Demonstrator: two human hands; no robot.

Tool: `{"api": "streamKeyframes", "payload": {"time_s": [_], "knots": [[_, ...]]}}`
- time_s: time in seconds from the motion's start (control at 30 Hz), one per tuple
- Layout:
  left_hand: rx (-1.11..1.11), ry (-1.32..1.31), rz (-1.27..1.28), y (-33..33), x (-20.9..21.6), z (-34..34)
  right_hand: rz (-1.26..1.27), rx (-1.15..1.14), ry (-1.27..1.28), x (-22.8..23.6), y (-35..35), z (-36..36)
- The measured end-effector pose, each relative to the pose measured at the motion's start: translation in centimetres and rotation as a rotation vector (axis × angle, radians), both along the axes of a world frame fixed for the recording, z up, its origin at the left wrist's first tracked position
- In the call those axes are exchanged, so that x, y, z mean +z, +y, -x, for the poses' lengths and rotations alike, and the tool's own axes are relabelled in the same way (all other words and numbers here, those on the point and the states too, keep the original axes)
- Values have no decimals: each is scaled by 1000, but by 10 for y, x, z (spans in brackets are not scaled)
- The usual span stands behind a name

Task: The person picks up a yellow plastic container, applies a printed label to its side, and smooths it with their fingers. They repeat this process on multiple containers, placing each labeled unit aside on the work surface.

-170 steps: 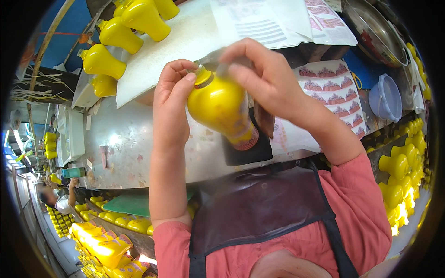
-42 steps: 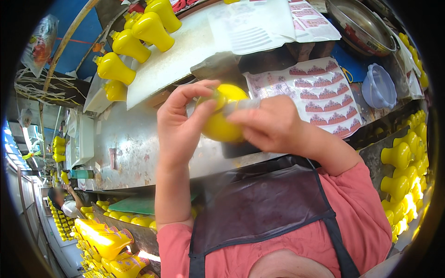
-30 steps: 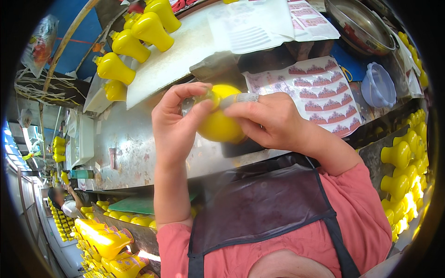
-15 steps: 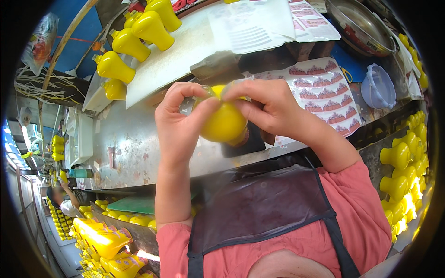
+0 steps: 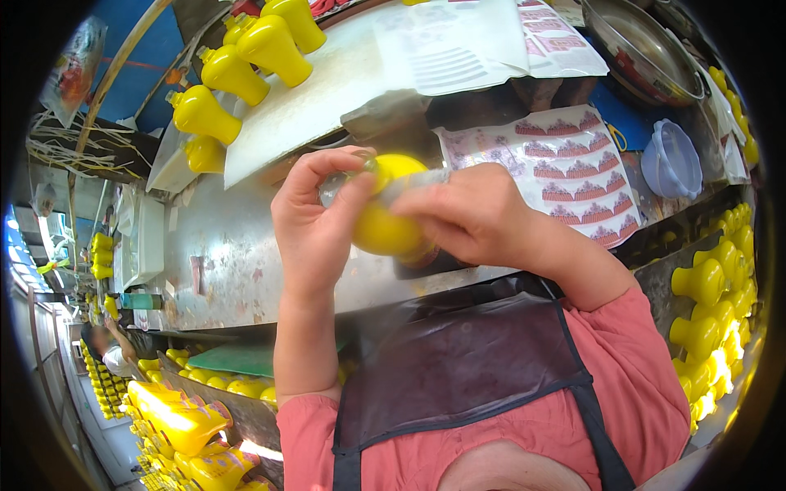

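A glossy yellow bottle (image 5: 383, 229) sits in front of me above the metal table, its lower end by a dark block (image 5: 442, 268). My left hand (image 5: 315, 217) is closed, thumb and forefinger pinched on the bottle's upper end by a clear, greenish rim. In a pinch at the bottle's right side, my right hand (image 5: 479, 214) holds a thin translucent strip (image 5: 419, 182) that lies across the yellow surface. The strip and the right fingertips are slightly blurred. Part of a printed pattern shows low on the bottle.
Decal sheets (image 5: 581, 180) lie right of my hands, near a lilac basin (image 5: 671, 159) and a metal pan (image 5: 643, 49). Several yellow bottles (image 5: 274, 49) stand at the back left; more fill racks (image 5: 700, 327) on the right and lower left. Another person (image 5: 115, 348) is far left.
My right hand has moved slightly right and down, away from my left fingertips, drawing the translucent strip across the bottle. My left hand keeps its pinch nearly in place.
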State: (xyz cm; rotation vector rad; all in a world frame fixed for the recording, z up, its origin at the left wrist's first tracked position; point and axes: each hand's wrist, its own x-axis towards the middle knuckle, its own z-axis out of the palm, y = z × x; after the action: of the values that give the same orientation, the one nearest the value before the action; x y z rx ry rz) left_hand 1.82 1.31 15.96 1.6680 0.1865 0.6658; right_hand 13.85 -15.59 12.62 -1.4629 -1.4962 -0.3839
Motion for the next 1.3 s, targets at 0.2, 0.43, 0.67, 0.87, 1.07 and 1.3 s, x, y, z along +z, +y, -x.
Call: {"api": "streamKeyframes", "payload": {"time_s": [0.2, 0.43, 0.67, 0.87, 1.07, 1.3], "knots": [[-39, -30, -56, -4, -10, 6, 97, 123, 428, 6, 7, -13], [-15, -62, 20, -7, -20, 11, 257, 85, 622, 17, 6, -10], [-41, -106, 76, -5, -31, 17, 6, -139, -152, 6, -6, 22], [-26, -143, 55, -5, -38, 22, 56, -58, -149, 11, -7, 24], [117, -191, -298, -7, -24, 20, 170, 78, -143, 19, -3, 32], [304, -213, -799, -2, 2, 26, 42, 56, 156, 9, -4, 23]]}}
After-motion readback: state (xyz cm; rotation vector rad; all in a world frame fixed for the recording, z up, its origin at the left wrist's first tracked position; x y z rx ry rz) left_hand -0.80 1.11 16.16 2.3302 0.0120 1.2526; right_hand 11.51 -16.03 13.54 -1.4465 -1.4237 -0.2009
